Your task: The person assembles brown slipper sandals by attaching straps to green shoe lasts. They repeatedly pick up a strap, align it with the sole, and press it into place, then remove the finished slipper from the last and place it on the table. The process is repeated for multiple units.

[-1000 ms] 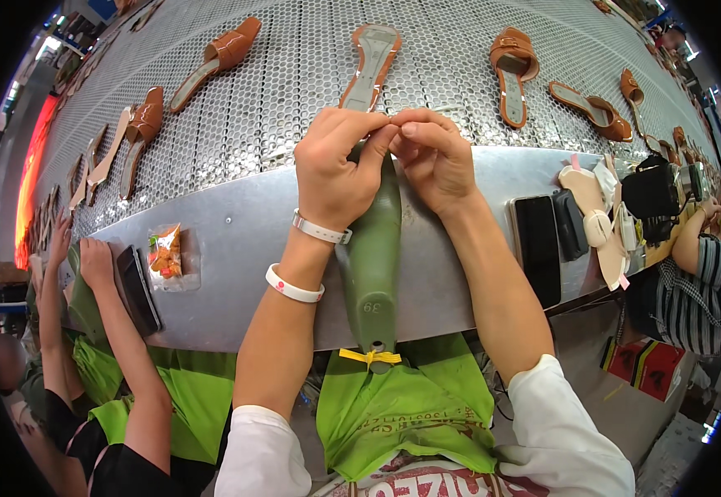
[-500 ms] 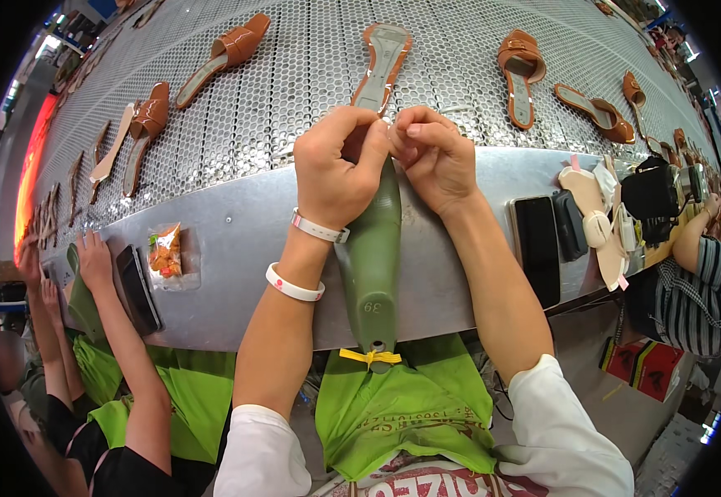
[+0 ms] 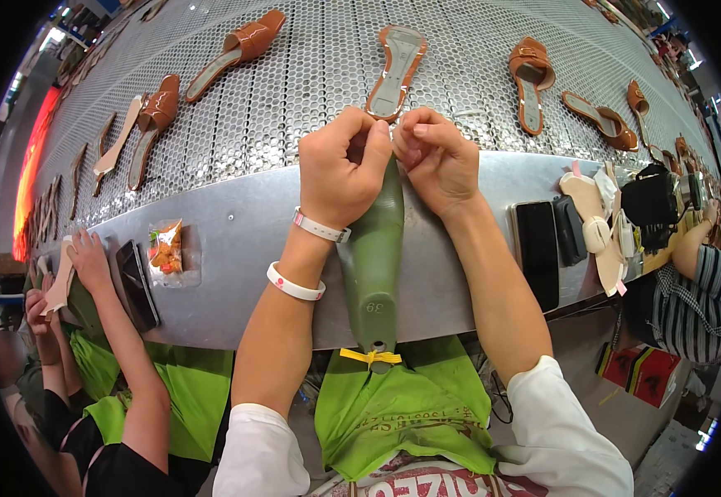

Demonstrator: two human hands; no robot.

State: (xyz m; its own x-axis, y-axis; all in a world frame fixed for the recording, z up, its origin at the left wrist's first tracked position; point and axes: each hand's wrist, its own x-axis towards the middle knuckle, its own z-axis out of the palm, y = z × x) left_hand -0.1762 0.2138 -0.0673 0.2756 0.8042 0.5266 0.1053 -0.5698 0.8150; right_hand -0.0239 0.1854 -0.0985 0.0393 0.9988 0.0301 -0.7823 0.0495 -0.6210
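Left hand (image 3: 342,170), right hand (image 3: 443,163) curled over green last (image 3: 374,257), grip unclear; clear packet (image 3: 191,258) holds orange pieces (image 3: 165,251).

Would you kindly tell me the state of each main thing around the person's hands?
Left hand: fingers bent; any held item cannot be made out
Right hand: fingers curled; any held item cannot be made out
Green shoe last: near end past the metal table's edge
Yellow tie: knotted
Snack packet: filled; seal unclear
Black phone: screen dark
Brown sandal: sole down
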